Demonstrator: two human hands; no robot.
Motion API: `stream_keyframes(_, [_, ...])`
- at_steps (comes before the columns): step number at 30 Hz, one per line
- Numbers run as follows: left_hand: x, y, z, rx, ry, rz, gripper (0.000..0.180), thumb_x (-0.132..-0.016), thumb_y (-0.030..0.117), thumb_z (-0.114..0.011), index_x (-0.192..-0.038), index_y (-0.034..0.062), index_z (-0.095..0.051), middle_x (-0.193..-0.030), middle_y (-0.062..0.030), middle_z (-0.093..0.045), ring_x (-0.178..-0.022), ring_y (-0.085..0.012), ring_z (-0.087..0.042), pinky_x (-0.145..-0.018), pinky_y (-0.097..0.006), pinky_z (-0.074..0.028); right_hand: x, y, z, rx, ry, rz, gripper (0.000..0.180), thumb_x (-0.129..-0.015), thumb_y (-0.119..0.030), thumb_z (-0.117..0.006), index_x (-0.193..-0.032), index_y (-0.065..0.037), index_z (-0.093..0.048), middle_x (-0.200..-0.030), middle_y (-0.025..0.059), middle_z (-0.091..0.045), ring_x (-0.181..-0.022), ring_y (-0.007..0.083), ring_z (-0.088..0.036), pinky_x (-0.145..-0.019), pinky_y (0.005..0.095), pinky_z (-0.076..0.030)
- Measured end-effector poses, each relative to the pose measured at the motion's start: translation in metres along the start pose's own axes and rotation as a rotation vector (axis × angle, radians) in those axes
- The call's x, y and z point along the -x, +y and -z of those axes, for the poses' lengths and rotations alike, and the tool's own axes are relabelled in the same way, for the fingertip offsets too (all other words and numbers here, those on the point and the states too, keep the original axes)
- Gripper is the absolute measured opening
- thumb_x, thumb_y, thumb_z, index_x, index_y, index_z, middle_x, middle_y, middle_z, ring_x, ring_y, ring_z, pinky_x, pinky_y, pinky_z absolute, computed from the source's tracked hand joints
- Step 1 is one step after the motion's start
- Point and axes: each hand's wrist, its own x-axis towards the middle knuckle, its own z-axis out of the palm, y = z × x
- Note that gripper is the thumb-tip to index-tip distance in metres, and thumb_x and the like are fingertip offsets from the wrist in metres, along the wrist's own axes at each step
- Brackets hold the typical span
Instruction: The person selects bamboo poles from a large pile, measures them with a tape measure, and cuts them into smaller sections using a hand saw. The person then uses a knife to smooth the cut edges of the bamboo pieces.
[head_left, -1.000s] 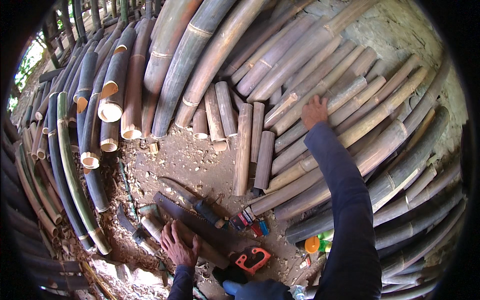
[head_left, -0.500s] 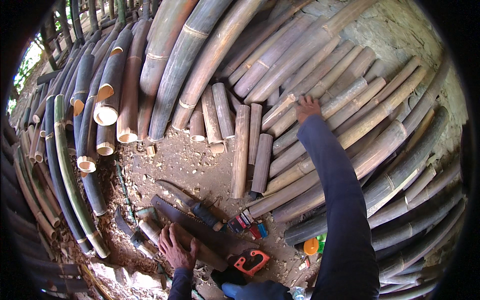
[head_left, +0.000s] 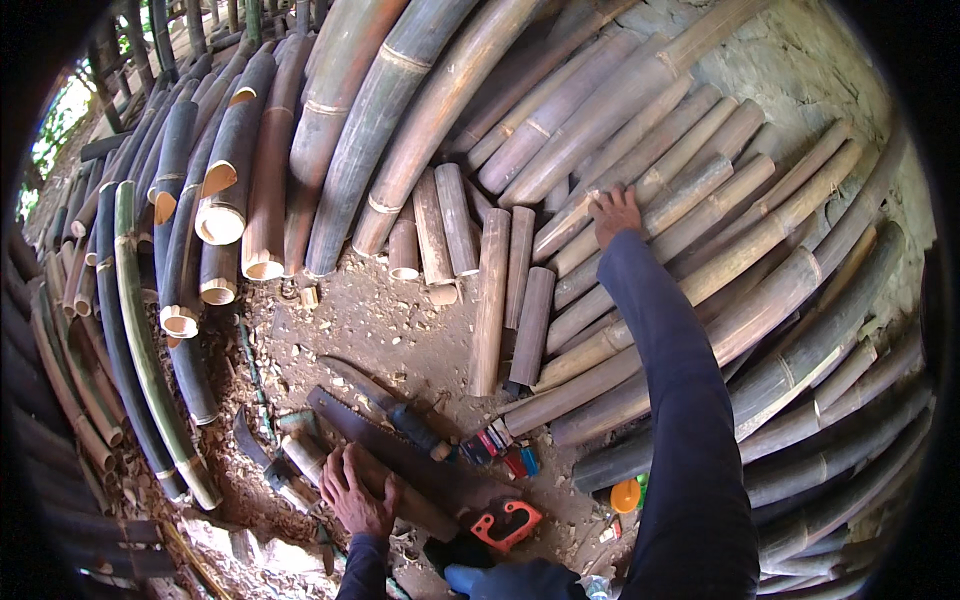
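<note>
My left hand [head_left: 358, 492] is closed over a short length of bamboo [head_left: 420, 505] that lies at a slant on the ground near me. Farther off to the right, my right arm stretches out over stacked bamboo poles. At its end my right hand [head_left: 614, 215] rests on a pale brown bamboo pole [head_left: 568, 224], fingers apart; their undersides are hidden. Beyond the short length lies a handsaw [head_left: 390, 445] with an orange handle [head_left: 507, 524]. A dark-handled knife [head_left: 385, 400] is beside the saw blade. Left of my left hand is a curved blade with a handle [head_left: 262, 462].
Cut bamboo tubes [head_left: 488, 310] stand near the middle. Dark bamboo poles [head_left: 222, 180] line the left, and a rough wall [head_left: 815, 70] rises at the right. Small packets [head_left: 485, 444], a blue lighter [head_left: 529, 461] and an orange round thing [head_left: 625, 496] lie near my right arm. Shavings litter the ground.
The view has shifted slightly, so the scene sits a little differently. Both hands stay at the same bamboo pieces, the right fingers moving slightly at most.
</note>
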Motion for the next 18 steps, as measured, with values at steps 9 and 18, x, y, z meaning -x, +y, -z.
stream_keyframes(9, [-0.001, 0.003, 0.0, -0.006, 0.007, -0.012, 0.087, -0.076, 0.042, -0.074, -0.151, 0.0117, -0.044, -0.151, -0.0193, -0.043, -0.143, -0.0422, -0.036, -0.122, -0.057, -0.022, -0.015, -0.002, -0.007, 0.151, -0.161, 0.024, 0.047, -0.107, -0.029, -0.042, -0.154, -0.021, -0.045, -0.156, 0.0055, -0.044, -0.144, 0.0324, -0.034, -0.12, 0.059, -0.014])
stream_keyframes(18, [-0.001, 0.002, 0.0, 0.003, -0.006, 0.004, 0.086, -0.077, 0.052, -0.071, -0.149, 0.0103, -0.048, -0.151, -0.0172, -0.044, -0.144, -0.0388, -0.036, -0.123, -0.056, -0.019, -0.008, -0.003, -0.014, 0.092, -0.103, -0.087, 0.049, -0.108, -0.031, -0.044, -0.155, -0.019, -0.044, -0.153, 0.0063, -0.046, -0.142, 0.0315, -0.035, -0.118, 0.0593, -0.015])
